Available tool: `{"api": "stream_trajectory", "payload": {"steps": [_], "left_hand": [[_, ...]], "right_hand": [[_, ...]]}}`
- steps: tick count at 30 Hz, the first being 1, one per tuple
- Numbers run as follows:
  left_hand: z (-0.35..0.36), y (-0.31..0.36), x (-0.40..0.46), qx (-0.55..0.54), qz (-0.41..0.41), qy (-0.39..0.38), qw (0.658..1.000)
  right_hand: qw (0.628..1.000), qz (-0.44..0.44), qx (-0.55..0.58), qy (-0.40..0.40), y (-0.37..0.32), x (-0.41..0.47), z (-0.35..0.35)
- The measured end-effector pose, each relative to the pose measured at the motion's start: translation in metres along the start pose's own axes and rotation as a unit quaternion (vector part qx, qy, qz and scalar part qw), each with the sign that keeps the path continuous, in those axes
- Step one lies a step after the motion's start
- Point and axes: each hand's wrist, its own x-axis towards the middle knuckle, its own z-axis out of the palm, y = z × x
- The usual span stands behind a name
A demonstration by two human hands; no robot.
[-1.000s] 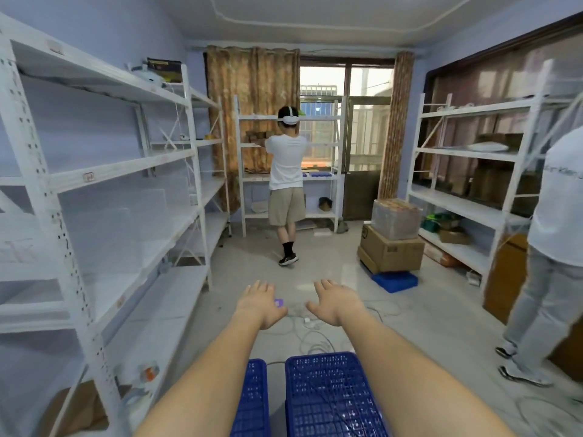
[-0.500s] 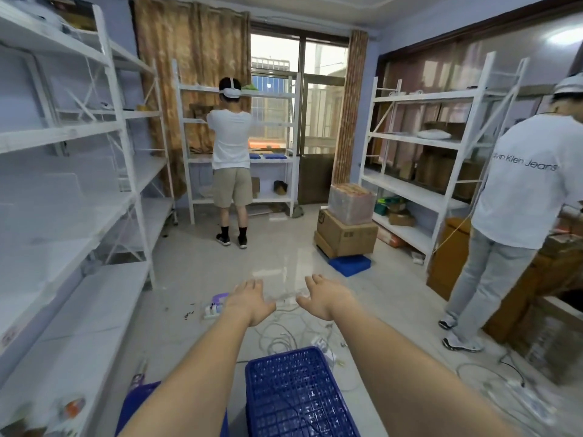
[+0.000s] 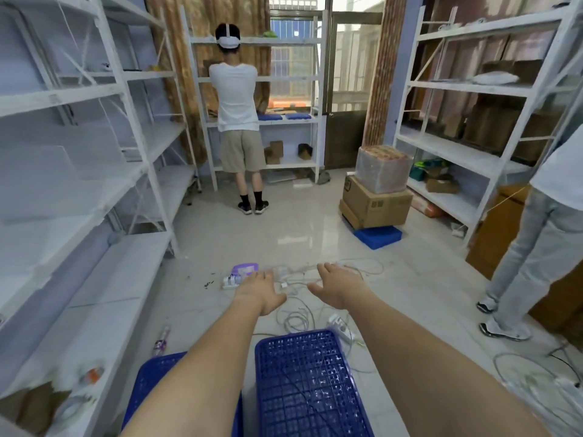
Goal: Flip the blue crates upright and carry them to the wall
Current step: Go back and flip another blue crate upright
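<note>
Two blue plastic crates lie upside down on the floor at the bottom of the view, their perforated bases facing up. The right crate (image 3: pixel 307 383) shows between my forearms. The left crate (image 3: pixel 151 383) is partly hidden under my left arm. My left hand (image 3: pixel 260 290) and my right hand (image 3: pixel 339 287) stretch forward above the floor beyond the crates, fingers straight and spread, holding nothing and touching neither crate.
White shelving (image 3: pixel 94 190) lines the left wall and more shelving (image 3: pixel 473 121) the right. Cables and power strips (image 3: pixel 296 298) litter the floor ahead. Stacked boxes (image 3: pixel 377 200) sit on a blue crate. One person (image 3: pixel 238 121) stands at the far shelf, another (image 3: pixel 536 247) at the right.
The view has shifted forward and tilted down, so both crates show more fully. My hands stay outstretched and empty, now spread a little wider apart.
</note>
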Motion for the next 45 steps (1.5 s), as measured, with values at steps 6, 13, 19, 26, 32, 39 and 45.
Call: {"api": "stream_trajectory", "payload": {"steps": [6, 13, 19, 26, 32, 39, 45], "left_hand": [[0.055, 0.039, 0.066, 0.002, -0.004, -0.055, 0.998], [0.188, 0.043, 0.088, 0.022, -0.006, -0.206, 0.978], [0.300, 0.017, 0.115, -0.026, -0.037, -0.281, 0.959], [0.450, -0.009, 0.124, -0.088, -0.068, -0.357, 0.927], [0.558, -0.033, 0.111, -0.121, -0.095, -0.380, 0.912], [0.640, -0.069, 0.136, -0.167, -0.198, -0.312, 0.914], [0.689, -0.064, 0.157, -0.324, -0.350, -0.181, 0.860]], "right_hand": [[0.998, 0.001, -0.013, -0.053, 0.073, 0.060, 0.045], [0.981, -0.047, -0.021, -0.185, 0.098, 0.081, 0.174], [0.960, -0.027, 0.016, -0.280, 0.110, 0.095, 0.294], [0.924, 0.032, 0.061, -0.375, 0.130, 0.074, 0.447], [0.900, 0.168, 0.145, -0.375, 0.169, 0.082, 0.562], [0.916, 0.253, 0.184, -0.252, 0.215, 0.133, 0.640], [0.835, 0.385, 0.353, -0.175, 0.238, 0.178, 0.678]]}}
